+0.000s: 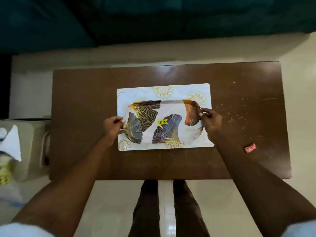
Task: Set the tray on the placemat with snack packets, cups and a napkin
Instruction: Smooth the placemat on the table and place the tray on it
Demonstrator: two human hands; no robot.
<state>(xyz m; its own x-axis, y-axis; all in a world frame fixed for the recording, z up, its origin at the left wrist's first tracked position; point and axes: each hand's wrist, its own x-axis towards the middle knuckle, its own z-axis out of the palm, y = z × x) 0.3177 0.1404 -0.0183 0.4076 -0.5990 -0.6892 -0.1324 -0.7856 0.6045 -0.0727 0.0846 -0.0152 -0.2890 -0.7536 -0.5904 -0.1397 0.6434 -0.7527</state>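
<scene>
A white rectangular tray (171,106) with dark and orange leaf prints and a yellow price sticker lies over the white placemat (145,91) with gold flower motifs, in the middle of the brown table. My left hand (112,127) grips the tray's left end. At the tray's right end my right hand (211,122) holds the rim. The tray holds nothing. A white napkin (12,142) sticks out of a container off the table's left side.
The brown wooden table (85,100) carries a small red wrapped sweet (250,148) near its right edge. A pale bin or basket (30,147) stands left of the table. My legs show below the table's near edge. A dark teal sofa lies beyond.
</scene>
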